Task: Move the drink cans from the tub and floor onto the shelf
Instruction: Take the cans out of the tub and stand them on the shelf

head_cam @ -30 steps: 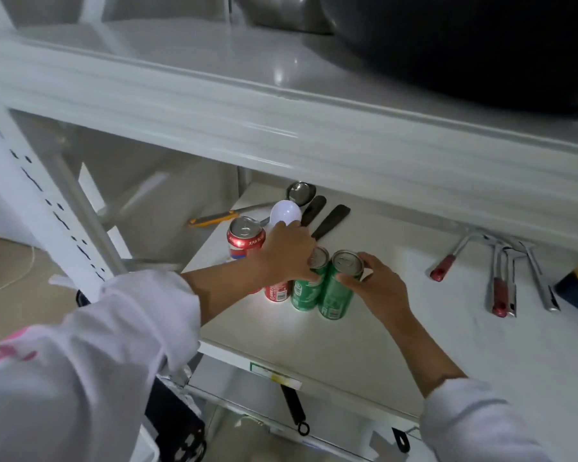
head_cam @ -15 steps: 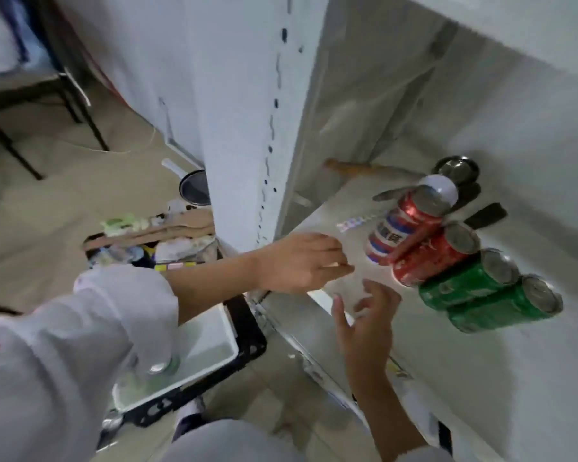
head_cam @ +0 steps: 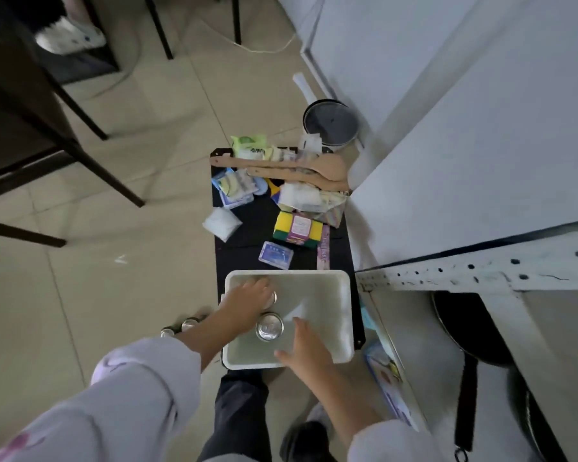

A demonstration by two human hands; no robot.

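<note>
A white tub stands on the floor below me. Two upright drink cans are inside it. My left hand lies over the far can, fingers curled around its top. The near can shows its silver lid. My right hand hovers just right of that can, fingers spread, holding nothing. More cans stand on the floor left of the tub, partly hidden by my left forearm. The white shelf runs along the right.
A black mat beyond the tub carries sponges, packets and wooden spatulas. A small pot sits on the floor by the shelf. A black pan lies on a low shelf level. Dark furniture legs stand at left.
The view swung from the shelf, where several cans stood, down to the floor. Both hands left the shelf and dropped into the tub; my left hand now covers a can.
</note>
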